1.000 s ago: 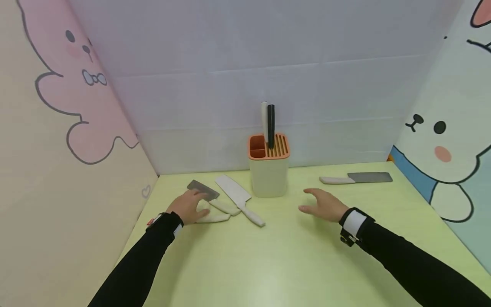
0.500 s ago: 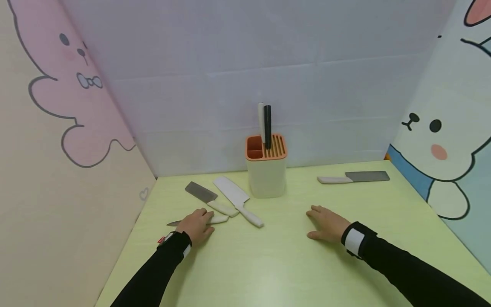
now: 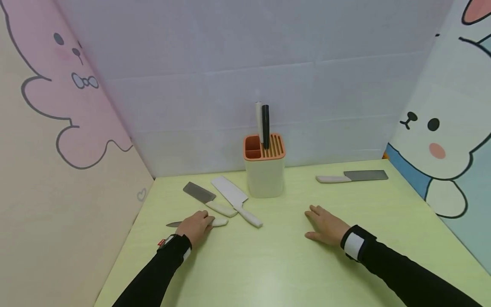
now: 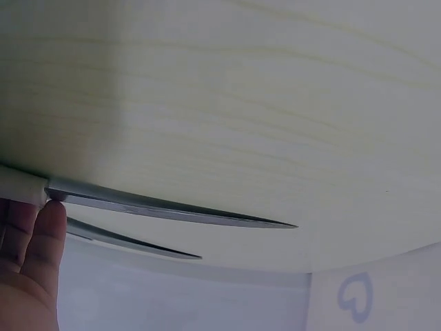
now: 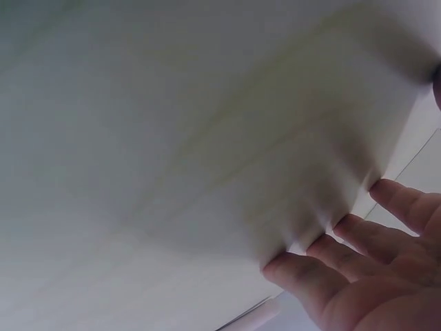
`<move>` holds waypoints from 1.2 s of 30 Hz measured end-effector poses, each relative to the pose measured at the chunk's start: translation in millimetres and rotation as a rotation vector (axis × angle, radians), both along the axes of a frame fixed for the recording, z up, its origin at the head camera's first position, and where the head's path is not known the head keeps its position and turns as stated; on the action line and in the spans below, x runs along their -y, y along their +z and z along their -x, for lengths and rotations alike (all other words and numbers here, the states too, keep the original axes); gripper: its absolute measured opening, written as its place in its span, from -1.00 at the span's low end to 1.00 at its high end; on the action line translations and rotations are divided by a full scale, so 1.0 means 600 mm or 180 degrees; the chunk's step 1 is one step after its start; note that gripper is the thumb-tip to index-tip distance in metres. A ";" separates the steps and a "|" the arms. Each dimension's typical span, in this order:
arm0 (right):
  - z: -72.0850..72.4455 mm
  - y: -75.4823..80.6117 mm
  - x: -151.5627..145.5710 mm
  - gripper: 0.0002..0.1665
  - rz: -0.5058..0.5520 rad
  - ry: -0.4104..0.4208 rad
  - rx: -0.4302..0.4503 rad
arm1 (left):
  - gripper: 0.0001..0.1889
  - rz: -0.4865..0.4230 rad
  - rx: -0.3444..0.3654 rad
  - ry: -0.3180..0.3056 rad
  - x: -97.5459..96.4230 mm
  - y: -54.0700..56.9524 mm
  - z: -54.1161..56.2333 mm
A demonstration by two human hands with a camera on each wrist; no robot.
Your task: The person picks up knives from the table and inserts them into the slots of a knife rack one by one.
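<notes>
Knife (image 3: 220,222) with narrow, pointed blade and white handle is at the left part of the worktop (image 3: 268,264), its tip directed to the left. The left hand (image 3: 194,227) covers its middle, and the grip is clamped on the handle, with one finger reaching just where the blade begins; whether the blade lies flat or slightly raised, I cannot tell. Just behind, a short cleaver (image 3: 200,193) with grey blade lies obliquely, and to its right lies a white cleaver (image 3: 230,191). The right hand (image 3: 327,226), well apart from these, has its fingers spread, the fingertips touching the surface. At the back, between the hands, stands a pale holder (image 3: 264,177) with orange top, from which rise a white handle (image 3: 259,123) and a black handle (image 3: 266,125). Behind the right hand, a grey-bladed cleaver (image 3: 366,175) lies sideways.
</notes>
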State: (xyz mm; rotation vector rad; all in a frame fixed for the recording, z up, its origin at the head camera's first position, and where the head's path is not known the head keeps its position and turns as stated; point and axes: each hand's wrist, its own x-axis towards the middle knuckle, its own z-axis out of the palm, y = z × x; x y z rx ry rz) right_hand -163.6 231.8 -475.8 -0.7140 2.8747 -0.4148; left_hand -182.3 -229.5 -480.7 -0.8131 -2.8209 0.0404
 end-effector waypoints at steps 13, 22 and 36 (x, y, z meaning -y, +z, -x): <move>-0.003 0.000 -0.001 -0.11 -0.0037 0.0008 0.0040 | -0.83 0.0068 -0.0219 -0.0311 -0.013 0.008 -0.016; -0.006 0.001 -0.001 -0.11 -0.0015 0.0002 0.0039 | -0.82 0.0049 -0.0352 -0.0646 -0.060 0.022 -0.022; -0.006 0.009 0.004 -0.14 0.0240 -0.0134 0.0193 | -0.75 0.0053 -0.0072 -0.0961 -0.209 0.090 -0.020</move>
